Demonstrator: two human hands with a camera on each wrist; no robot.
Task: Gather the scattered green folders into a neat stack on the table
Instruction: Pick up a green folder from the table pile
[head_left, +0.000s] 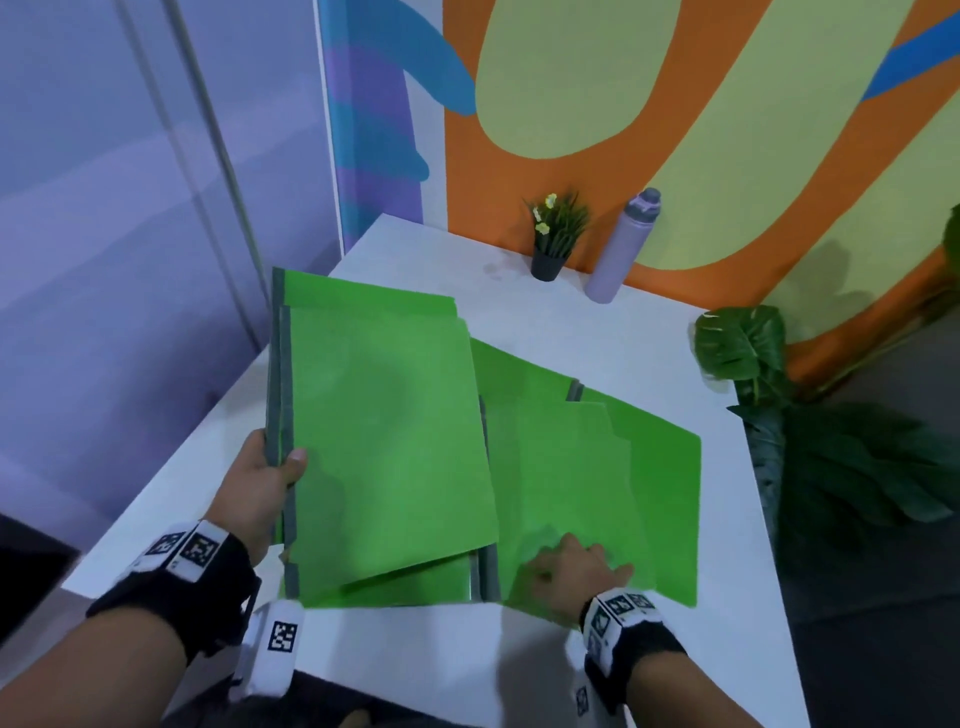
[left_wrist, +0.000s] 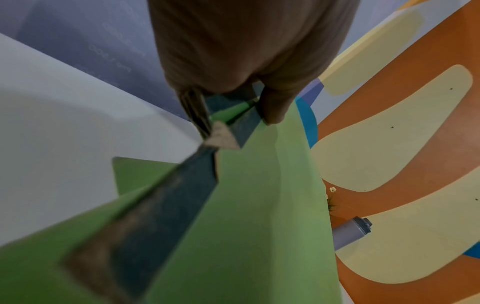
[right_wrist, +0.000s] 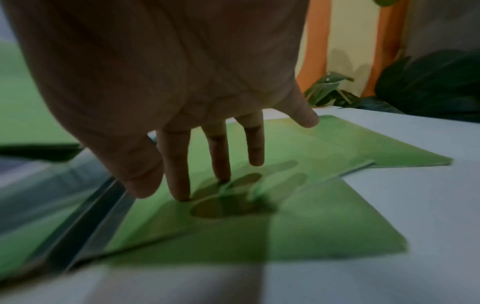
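Note:
My left hand (head_left: 270, 473) grips two green folders (head_left: 384, 431) by their grey spines and holds them lifted above the white table (head_left: 649, 332). In the left wrist view the thumb (left_wrist: 275, 107) pinches those spines (left_wrist: 233, 121). Other green folders (head_left: 613, 467) lie overlapping on the table to the right. My right hand (head_left: 576, 571) is spread over them with straight fingers (right_wrist: 179, 168), fingertips touching the top folder (right_wrist: 259, 230). One more folder (head_left: 405, 587) lies flat under the lifted pair.
A small potted plant (head_left: 553, 239) and a lilac bottle (head_left: 623, 244) stand at the table's far edge by the orange wall. Large leafy plants (head_left: 831, 441) crowd the right side. The table's left edge drops off beside my left hand.

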